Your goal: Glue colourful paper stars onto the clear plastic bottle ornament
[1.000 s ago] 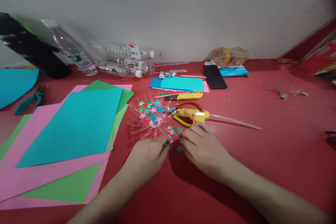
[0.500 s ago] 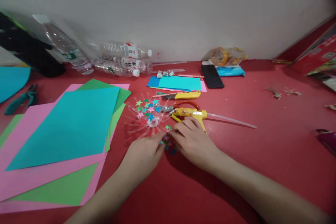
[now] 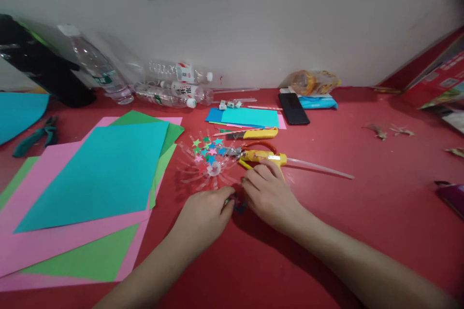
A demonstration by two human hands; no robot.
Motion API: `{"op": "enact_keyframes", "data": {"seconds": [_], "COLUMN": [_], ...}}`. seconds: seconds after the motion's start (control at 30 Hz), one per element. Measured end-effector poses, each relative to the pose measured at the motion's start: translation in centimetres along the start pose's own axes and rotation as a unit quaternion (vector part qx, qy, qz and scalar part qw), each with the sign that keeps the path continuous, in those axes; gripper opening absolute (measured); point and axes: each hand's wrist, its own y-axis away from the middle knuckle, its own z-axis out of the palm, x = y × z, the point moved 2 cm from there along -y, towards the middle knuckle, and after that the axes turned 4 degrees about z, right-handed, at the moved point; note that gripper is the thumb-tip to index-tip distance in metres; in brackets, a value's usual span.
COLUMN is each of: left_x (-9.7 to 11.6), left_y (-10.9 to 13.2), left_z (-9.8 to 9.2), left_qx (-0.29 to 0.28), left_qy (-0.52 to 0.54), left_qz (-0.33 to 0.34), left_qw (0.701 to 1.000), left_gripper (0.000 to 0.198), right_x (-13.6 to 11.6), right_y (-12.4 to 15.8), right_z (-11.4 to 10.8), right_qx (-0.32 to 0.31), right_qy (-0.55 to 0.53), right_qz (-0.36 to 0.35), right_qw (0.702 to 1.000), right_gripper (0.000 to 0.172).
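Note:
My left hand is closed, its thumb and fingers pinching small colored paper stars that are mostly hidden between the hands. Just to the right, my right hand has its fingers bent and pressed together at the stars' edge; what they hold, if anything, is hidden. Behind both hands stands a clear plastic bottle piece cut into splayed strips, with more paper stars in several colors on it. A yellow glue gun with a clear glue stick lies right behind my right hand, across orange-handled scissors.
Colored paper sheets cover the left, near teal pliers. Plastic bottles lie along the wall. Farther back are a yellow box cutter, paper strips and a black phone. A red box stands far right.
My left fingers have closed further over the paper stars, so fewer show between the hands. The right fingertips have drawn slightly apart from the left. The whole view has shifted a little.

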Motion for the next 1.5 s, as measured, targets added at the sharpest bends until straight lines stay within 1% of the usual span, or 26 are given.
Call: {"op": "enact_keyframes", "data": {"seconds": [0.13, 0.23, 0.27, 0.33, 0.4, 0.43, 0.47, 0.5, 0.53, 0.6, 0.63, 0.7, 0.73, 0.83, 1.0, 1.07, 1.1, 1.17, 1.23, 1.27, 1.3, 1.37, 1.5], "left_x": [0.2, 0.4, 0.6, 0.9, 1.2, 1.3, 1.4, 1.4, 1.5, 1.5, 1.5, 1.6, 1.7, 1.9, 2.0, 1.9, 1.9, 1.6, 1.3, 1.2, 1.0, 0.8, 0.8], "left_y": [0.3, 0.6, 0.7, 0.8, 0.8, 0.8, 0.8, 0.8, 0.8, 0.8, 0.8, 0.9, 0.9, 0.9, 0.9, 1.0, 1.1, 1.3, 1.5, 1.5, 1.6, 1.8, 2.2], "left_z": [-0.2, -0.4, -0.4, -0.4, -0.3, -0.2, -0.1, -0.1, 0.0, 0.2, 0.3, 0.4, 0.3, 0.1, -0.6, -1.0, -1.1, -1.3, -1.3, -1.2, -1.1, -1.1, -1.5], "left_qx": [0.009, 0.011, 0.008, 0.004, -0.002, 0.0, 0.001, 0.003, 0.004, -0.003, -0.008, -0.009, -0.003, 0.027, 0.057, 0.089, 0.106, 0.134, 0.149, 0.152, 0.155, 0.16, 0.173], "left_qy": [0.039, 0.12, 0.156, 0.233, 0.312, 0.347, 0.379, 0.406, 0.428, 0.461, 0.472, 0.483, 0.482, 0.47, 0.445, 0.436, 0.43, 0.418, 0.413, 0.414, 0.418, 0.426, 0.423], "left_qz": [-0.009, -0.01, -0.008, -0.003, -0.001, -0.001, -0.002, -0.005, -0.01, -0.022, -0.025, -0.022, -0.017, -0.006, 0.004, 0.003, 0.001, -0.006, -0.013, -0.018, -0.023, -0.02, -0.007], "left_qw": [0.999, 0.993, 0.988, 0.973, 0.95, 0.938, 0.925, 0.914, 0.904, 0.887, 0.881, 0.875, 0.876, 0.882, 0.893, 0.896, 0.897, 0.898, 0.899, 0.897, 0.895, 0.891, 0.889], "left_gripper": [0.025, 0.024, 0.023, 0.023, 0.023, 0.023, 0.023, 0.024, 0.026, 0.03, 0.031, 0.028, 0.026, 0.025, 0.03, 0.029, 0.029, 0.028, 0.027, 0.026, 0.025, 0.024, 0.022], "right_x": [0.7, 1.1, 1.1, 1.0, 0.7, 0.4, 0.2, -0.1, -0.3, -0.8, -0.9, -1.2, -1.2, -1.2, -1.4, -0.9, -0.3, 1.4, 3.4, 4.3, 5.0, 6.0, 7.0], "right_y": [-0.1, 0.1, 0.2, 0.4, 0.6, 0.6, 0.7, 0.8, 0.9, 1.1, 1.2, 1.4, 1.5, 1.5, 1.8, 1.9, 1.9, 1.9, 1.8, 1.8, 1.7, 1.5, 1.6], "right_z": [-1.2, -2.4, -2.8, -3.5, -4.0, -4.1, -4.2, -4.3, -4.4, -4.5, -4.5, -4.5, -4.5, -4.6, -4.7, -4.8, -4.9, -4.9, -4.9, -4.7, -4.4, -3.8, -2.1], "right_qx": [0.034, 0.054, 0.057, 0.052, 0.03, 0.023, 0.024, 0.037, 0.061, 0.114, 0.136, 0.163, 0.17, 0.171, 0.155, 0.123, 0.1, 0.036, -0.045, -0.091, -0.13, -0.15, -0.15], "right_qy": [-0.05, -0.093, -0.125, -0.23, -0.344, -0.378, -0.383, -0.366, -0.331, -0.225, -0.171, -0.092, -0.072, -0.059, -0.088, -0.086, -0.075, -0.035, 0.019, 0.026, 0.008, -0.021, -0.125], "right_qz": [0.069, 0.102, 0.11, 0.131, 0.154, 0.16, 0.159, 0.15, 0.132, 0.076, 0.043, -0.016, -0.036, -0.07, -0.076, -0.039, 0.003, 0.126, 0.26, 0.32, 0.365, 0.388, 0.4], "right_qw": [0.996, 0.989, 0.984, 0.963, 0.926, 0.912, 0.91, 0.918, 0.932, 0.965, 0.975, 0.982, 0.982, 0.981, 0.981, 0.988, 0.992, 0.991, 0.964, 0.943, 0.922, 0.909, 0.896], "right_gripper": [0.014, 0.012, 0.012, 0.015, 0.015, 0.015, 0.013, 0.012, 0.011, 0.01, 0.009, 0.007, 0.006, 0.009, 0.014, 0.012, 0.012, 0.026, 0.037, 0.041, 0.043, 0.044, 0.036]}}
